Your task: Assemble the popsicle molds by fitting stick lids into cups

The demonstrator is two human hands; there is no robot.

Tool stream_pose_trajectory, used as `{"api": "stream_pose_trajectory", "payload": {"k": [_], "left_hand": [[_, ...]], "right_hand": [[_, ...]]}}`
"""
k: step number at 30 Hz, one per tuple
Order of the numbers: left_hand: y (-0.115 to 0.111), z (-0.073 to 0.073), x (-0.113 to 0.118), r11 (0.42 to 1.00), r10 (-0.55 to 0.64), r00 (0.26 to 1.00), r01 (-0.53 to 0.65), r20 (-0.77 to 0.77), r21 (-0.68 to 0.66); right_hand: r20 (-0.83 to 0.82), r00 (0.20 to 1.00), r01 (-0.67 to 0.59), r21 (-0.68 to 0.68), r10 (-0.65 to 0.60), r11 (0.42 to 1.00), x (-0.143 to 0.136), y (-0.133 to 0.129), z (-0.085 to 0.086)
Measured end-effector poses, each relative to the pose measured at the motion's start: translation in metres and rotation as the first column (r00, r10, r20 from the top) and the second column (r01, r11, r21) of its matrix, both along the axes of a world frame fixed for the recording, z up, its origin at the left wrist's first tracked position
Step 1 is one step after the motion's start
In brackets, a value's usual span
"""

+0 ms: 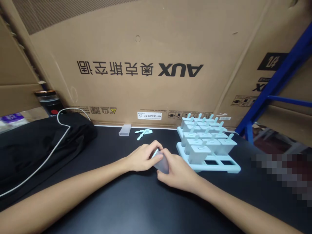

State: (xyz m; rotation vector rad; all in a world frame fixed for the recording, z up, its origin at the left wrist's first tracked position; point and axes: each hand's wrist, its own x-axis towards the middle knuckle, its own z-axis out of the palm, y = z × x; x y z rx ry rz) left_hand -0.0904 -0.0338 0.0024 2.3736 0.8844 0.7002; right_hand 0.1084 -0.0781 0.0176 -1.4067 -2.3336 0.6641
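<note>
Between my hands is a translucent grey popsicle mold [162, 163], tilted over the black table. My right hand [179, 170] wraps round its body from the right. My left hand [144, 157] has its fingers closed at the mold's upper left end, on a light blue lid whose edge shows there. The lid's stick is not visible. To the right, a light blue rack [220, 167] holds several lidded molds [200, 154] with sticks pointing up; two slots at its front right hold none. Behind my hands lie loose light blue stick pieces [143, 133] and a separate translucent mold [125, 130].
A large cardboard box [136, 91] stands behind the table [117, 208]. At the left are a black cloth [73, 139], a white cable [46, 161] and a dark jar [50, 104]. A blue metal frame [275, 78] rises at the right.
</note>
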Motion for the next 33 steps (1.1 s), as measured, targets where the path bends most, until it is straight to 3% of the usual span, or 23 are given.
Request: {"api": "stream_pose_trajectory", "payload": {"k": [6,9,12,14,22,28,29,31,33], "left_hand": [[0.013,-0.002,-0.002,0.993,0.005,0.979,0.020,0.204,-0.117],[0.028,-0.006,-0.009,0.981,0.185,0.935,-0.159,0.303,-0.109],[0.045,-0.009,-0.015,0.916,0.395,0.902,-0.400,0.173,-0.003],[0.051,-0.010,-0.016,0.865,0.493,0.870,-0.493,0.028,0.093],[0.040,-0.009,-0.008,0.819,0.571,0.786,-0.527,-0.239,0.224],[0.047,-0.008,-0.015,0.771,0.637,0.709,-0.586,-0.303,0.251],[0.046,-0.007,-0.017,0.772,0.636,0.717,-0.585,-0.286,0.248],[0.039,-0.006,-0.020,0.824,0.563,0.805,-0.529,-0.188,0.202],[0.025,-0.005,-0.022,0.936,0.335,0.942,-0.333,0.006,0.116]], "right_hand": [[0.000,0.999,0.036,-0.018,-0.036,0.999,0.000,-0.002,0.004],[-0.008,1.000,0.028,-0.044,-0.028,0.999,-0.001,-0.004,0.008],[0.000,0.999,0.034,-0.049,-0.034,0.998,-0.001,-0.006,0.010],[0.013,0.999,0.036,-0.047,-0.035,0.998,-0.002,-0.006,0.010],[0.048,0.999,0.015,-0.014,-0.014,1.000,-0.004,-0.008,0.010],[0.070,0.998,0.004,0.004,-0.004,1.000,-0.004,-0.009,0.011],[0.065,0.998,0.004,0.006,-0.005,1.000,-0.004,-0.009,0.011],[0.054,0.998,0.013,0.012,-0.013,1.000,-0.004,-0.008,0.010],[0.041,0.999,0.013,0.021,-0.013,1.000,-0.003,-0.008,0.009]]}}
